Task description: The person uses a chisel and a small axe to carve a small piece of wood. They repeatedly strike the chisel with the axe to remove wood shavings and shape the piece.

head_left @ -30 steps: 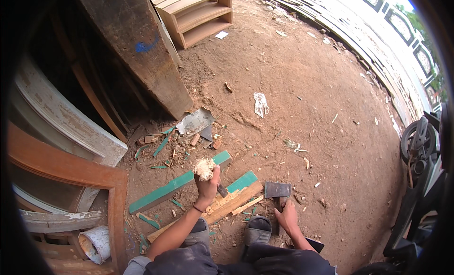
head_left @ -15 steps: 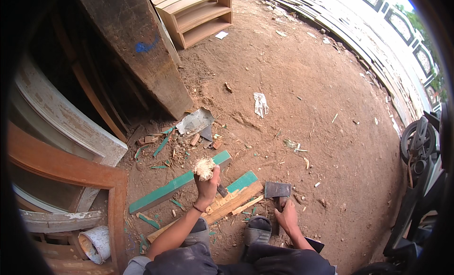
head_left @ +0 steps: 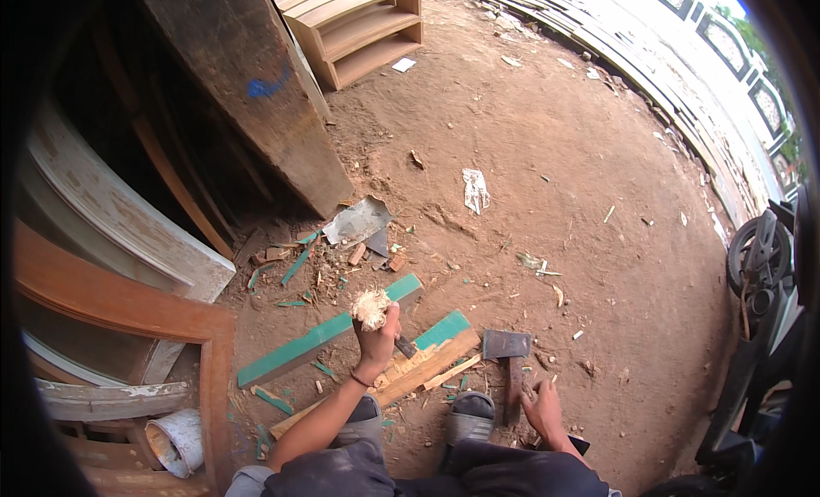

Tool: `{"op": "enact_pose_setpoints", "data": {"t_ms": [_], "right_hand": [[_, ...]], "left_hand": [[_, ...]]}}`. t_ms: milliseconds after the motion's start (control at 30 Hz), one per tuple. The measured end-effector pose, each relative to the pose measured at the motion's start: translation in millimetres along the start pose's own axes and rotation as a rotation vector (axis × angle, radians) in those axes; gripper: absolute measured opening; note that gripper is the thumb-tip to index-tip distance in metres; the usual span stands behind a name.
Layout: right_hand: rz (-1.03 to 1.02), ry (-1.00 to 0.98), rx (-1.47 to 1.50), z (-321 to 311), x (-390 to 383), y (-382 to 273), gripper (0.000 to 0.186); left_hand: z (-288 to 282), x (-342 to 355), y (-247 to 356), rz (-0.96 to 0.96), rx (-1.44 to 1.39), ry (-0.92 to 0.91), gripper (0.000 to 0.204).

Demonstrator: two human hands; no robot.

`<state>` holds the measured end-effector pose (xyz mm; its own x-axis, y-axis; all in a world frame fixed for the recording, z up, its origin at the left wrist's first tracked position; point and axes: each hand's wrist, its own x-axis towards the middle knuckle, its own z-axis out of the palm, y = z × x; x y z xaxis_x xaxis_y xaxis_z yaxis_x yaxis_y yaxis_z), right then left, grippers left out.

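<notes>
My left hand [head_left: 374, 343] is closed around a chisel [head_left: 405, 347] whose wooden butt is frayed into a pale, mushroomed tuft. Its dark metal end slants down to a wooden beam [head_left: 427, 360], which has green paint at its far end and bare, chipped wood along the rest. To the right lies a hatchet [head_left: 507, 344], with a dark, worn head and its handle toward me. My right hand [head_left: 544, 409] is just right of that handle, apart from it, fingers parted. A small pale bit shows by its fingertips; I cannot tell whether it is held.
A second green-painted beam [head_left: 329, 336] lies beyond the first. Wood splinters and a bent grey sheet [head_left: 359, 222] are on the dirt. Old frames [head_left: 215, 394] and a white bucket [head_left: 177, 444] stand left, a wooden shelf unit [head_left: 367, 35] far back, a motorcycle [head_left: 758, 258] right.
My right hand has let go of the hatchet handle and moved down and right. The hatchet stays on the ground. My left hand keeps the chisel in place on the beam.
</notes>
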<state>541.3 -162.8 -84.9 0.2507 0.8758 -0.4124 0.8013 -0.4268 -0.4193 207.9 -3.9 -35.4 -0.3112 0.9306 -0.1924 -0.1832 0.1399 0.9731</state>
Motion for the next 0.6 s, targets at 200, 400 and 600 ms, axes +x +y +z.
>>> {"op": "enact_pose_setpoints", "data": {"t_ms": [200,400,600], "right_hand": [[-0.132,-0.028,-0.303,-24.7,-80.0,74.6,0.055],[-0.198,0.053,-0.356,20.7,-130.0,188.2,0.062],[-0.067,0.179,-0.549,27.4,-125.5,209.5,0.049]], "left_hand": [[-12.5,1.8,-10.4,-0.009,-0.022,-0.026,0.020],[-4.6,2.8,-5.4,-0.002,-0.011,-0.040,0.019],[-4.8,2.9,-7.2,-0.018,-0.037,-0.033,0.021]]}}
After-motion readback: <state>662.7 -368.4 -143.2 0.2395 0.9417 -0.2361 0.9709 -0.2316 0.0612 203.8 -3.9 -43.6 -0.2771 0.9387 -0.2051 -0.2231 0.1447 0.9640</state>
